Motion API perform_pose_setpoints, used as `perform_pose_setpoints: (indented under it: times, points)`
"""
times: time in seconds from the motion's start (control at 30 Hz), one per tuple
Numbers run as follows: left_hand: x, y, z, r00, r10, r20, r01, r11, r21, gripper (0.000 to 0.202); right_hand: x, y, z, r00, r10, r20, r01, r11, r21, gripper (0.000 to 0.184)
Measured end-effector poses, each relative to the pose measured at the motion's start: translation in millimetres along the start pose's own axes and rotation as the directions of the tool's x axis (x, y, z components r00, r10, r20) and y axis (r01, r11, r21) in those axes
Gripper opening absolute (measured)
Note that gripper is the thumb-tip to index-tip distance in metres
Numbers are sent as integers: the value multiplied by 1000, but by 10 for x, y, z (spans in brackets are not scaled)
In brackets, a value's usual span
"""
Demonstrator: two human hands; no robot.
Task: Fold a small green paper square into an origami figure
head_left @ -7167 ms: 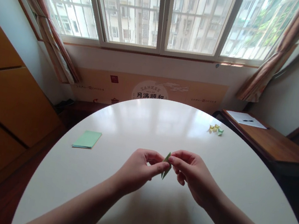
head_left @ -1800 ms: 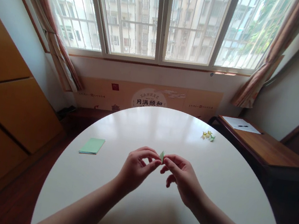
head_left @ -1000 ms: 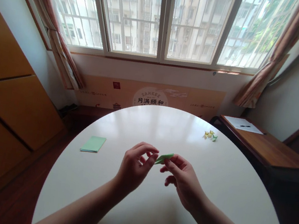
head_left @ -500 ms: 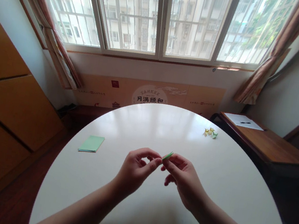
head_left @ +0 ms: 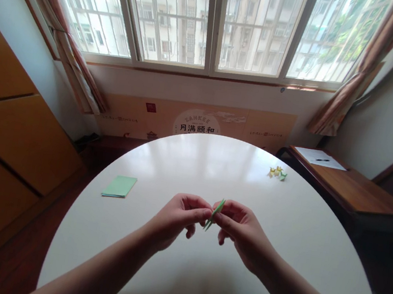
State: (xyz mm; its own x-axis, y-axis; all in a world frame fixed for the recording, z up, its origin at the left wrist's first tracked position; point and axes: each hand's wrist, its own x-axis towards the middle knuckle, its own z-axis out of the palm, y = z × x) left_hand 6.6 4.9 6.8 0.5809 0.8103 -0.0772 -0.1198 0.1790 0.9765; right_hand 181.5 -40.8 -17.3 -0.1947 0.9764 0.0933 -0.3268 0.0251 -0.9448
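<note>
A small folded piece of green paper (head_left: 214,215) is held up above the table, with narrow pointed ends at top and bottom. My left hand (head_left: 179,219) pinches it from the left between thumb and forefinger. From the other side my right hand (head_left: 239,228) grips it the same way, its lower fingers curled beneath. The fingertips cover the middle of the paper. A stack of square green paper sheets (head_left: 119,187) lies on the table to the left of my hands.
The round white table (head_left: 162,171) fills the middle of the view. Several small folded yellow and green paper figures (head_left: 277,173) stand at its far right. Beyond it is a wooden side table (head_left: 368,191) with a white sheet (head_left: 319,158) and a pen (head_left: 322,160) on it.
The green paper has turned more upright between my fingers, and its lower points now show below the fingertips. My left hand's lower fingers have come into view beneath it.
</note>
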Motion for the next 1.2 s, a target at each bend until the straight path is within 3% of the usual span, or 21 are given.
perform_pose_setpoints:
  times: [0.37, 0.47, 0.57, 0.67, 0.77, 0.97, 1.07, 1.2]
  points:
    - [-5, 26, -32, 997, -73, 34, 72, 997, 39, 22, 26, -57, -60, 997, 30, 68, -27, 999, -41, 22]
    - [-11, 28, -12, 1000, -10, 16, 8, 996, 93, 21, 37, -36, -64, 998, 28, 62, -25, 999, -49, 23]
    - [-38, 40, 30, 991, 131, -35, -117, 958, 260, 17, 37, 0, -52, 999, -40, -32, 37, 997, -71, 26]
    - [-79, 47, 67, 937, 345, -52, -276, 826, 491, 12, 13, 25, -28, 983, -125, -137, 104, 983, -151, 28]
    - [-115, 41, 78, 836, 549, 13, -426, 634, 645, 10, -20, 24, 8, 981, -138, -134, 103, 966, -238, 26]
    - [-124, 47, 58, 661, 735, 153, -526, 307, 793, 11, -37, 11, 64, 992, -109, -59, 94, 972, -214, 23]
    - [-118, 46, 49, 620, 763, 183, -511, 216, 832, 10, -31, 27, 61, 993, -106, -43, 96, 978, -186, 22]
    - [-123, 15, 58, 611, 775, 163, -491, 209, 845, 11, -31, 46, 50, 990, -126, -61, 111, 972, -206, 22]
